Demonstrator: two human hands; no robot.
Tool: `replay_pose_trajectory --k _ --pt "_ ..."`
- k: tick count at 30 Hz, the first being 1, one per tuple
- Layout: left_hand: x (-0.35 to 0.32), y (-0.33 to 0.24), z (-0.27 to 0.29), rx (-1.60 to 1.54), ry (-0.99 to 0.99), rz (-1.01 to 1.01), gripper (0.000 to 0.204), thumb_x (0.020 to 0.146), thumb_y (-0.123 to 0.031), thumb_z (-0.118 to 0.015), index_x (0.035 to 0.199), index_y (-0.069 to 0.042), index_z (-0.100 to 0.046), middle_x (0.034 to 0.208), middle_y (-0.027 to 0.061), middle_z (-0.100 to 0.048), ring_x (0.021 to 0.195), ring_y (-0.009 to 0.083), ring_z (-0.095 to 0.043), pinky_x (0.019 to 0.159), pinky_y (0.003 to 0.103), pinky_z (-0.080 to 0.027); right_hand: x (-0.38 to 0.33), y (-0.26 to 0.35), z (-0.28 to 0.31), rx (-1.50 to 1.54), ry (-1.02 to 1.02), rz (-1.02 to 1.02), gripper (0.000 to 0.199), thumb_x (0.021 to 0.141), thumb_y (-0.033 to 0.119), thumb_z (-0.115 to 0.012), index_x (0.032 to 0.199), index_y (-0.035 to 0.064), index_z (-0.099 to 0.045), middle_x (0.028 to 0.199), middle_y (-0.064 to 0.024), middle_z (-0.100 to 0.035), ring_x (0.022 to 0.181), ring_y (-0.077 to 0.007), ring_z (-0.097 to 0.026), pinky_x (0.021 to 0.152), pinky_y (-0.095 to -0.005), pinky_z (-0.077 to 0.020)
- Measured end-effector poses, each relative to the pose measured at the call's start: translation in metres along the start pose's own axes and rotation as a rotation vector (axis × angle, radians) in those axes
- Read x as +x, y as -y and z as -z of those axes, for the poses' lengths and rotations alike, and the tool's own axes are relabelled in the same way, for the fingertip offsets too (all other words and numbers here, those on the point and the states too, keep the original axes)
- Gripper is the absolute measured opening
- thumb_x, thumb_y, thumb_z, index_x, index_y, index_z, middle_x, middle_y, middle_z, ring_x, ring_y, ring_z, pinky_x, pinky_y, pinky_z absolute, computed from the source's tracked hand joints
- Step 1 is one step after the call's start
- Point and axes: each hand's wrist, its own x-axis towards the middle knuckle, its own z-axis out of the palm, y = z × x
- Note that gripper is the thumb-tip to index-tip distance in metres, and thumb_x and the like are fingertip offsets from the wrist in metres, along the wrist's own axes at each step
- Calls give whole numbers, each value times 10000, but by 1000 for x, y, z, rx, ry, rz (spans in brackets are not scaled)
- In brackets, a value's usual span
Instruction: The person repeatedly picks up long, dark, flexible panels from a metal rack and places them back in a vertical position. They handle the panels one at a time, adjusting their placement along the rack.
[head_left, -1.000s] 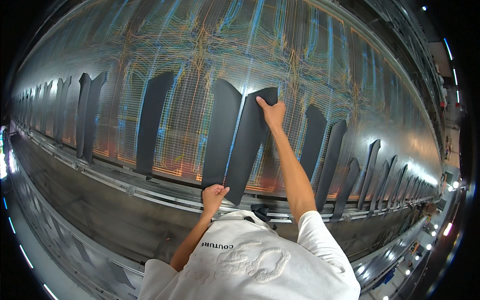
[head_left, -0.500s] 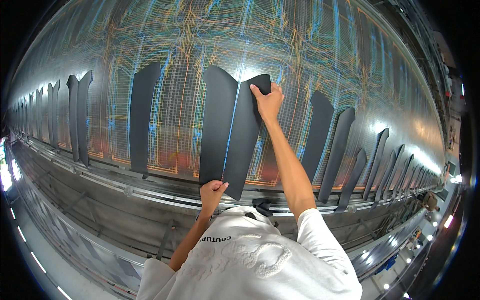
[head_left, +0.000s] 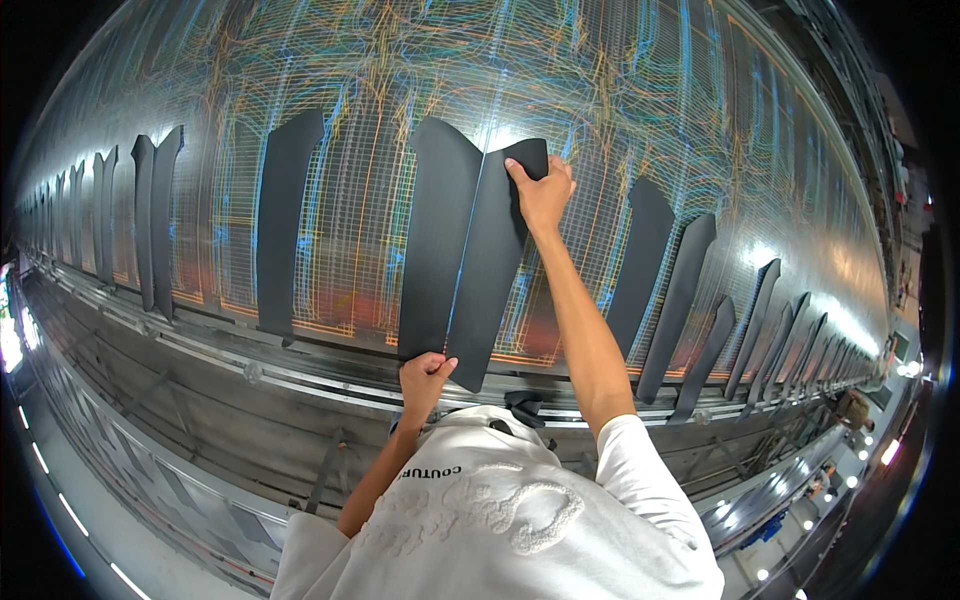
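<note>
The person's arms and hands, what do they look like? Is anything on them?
The left hand and right hand are bare, with no gloves, and I see no watch or bracelet. The sleeves are white, loose and short, part of a white shirt with dark lettering and a raised, fluffy pattern on the front.

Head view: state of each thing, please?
Table, patterned with coloured lines
Middle left panel, lying on the table
Middle right panel, gripped near its top
Right hand, gripping that panel's upper edge
Left hand, curled at the panels' lower ends, hold unclear
Other panels, lying on the table
Lamp strip, lit
</note>
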Motion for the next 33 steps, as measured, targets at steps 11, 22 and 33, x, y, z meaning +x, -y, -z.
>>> replay_pose_trajectory --k 11,22,33 --pt "0 -3 0 -38 -20 -17 260 801 -174 -844 877 47 -729 742 126 -741 659 129 -695 620 255 -512 1 -1 -1 -31 10 19 413 744 328 -862 880 8 -641 863 -98 -638 957 -261 -527 918 -418 -330" --pt "-1 -7 3 -32 -8 -31 265 823 -224 -823 858 25 -740 674 95 -713 565 101 -619 543 270 -460 0 -3 -4 -58 -31 38 446 722 357 -868 896 9 -650 868 -111 -662 972 -296 -564 943 -438 -343" --pt "5 -6 1 -101 -15 -17 216 872 -179 -776 836 31 -740 657 90 -706 540 86 -599 520 253 -431 1 -9 -7 -34 -10 74 428 729 379 -863 850 25 -655 837 -81 -645 948 -267 -554 967 -433 -339"
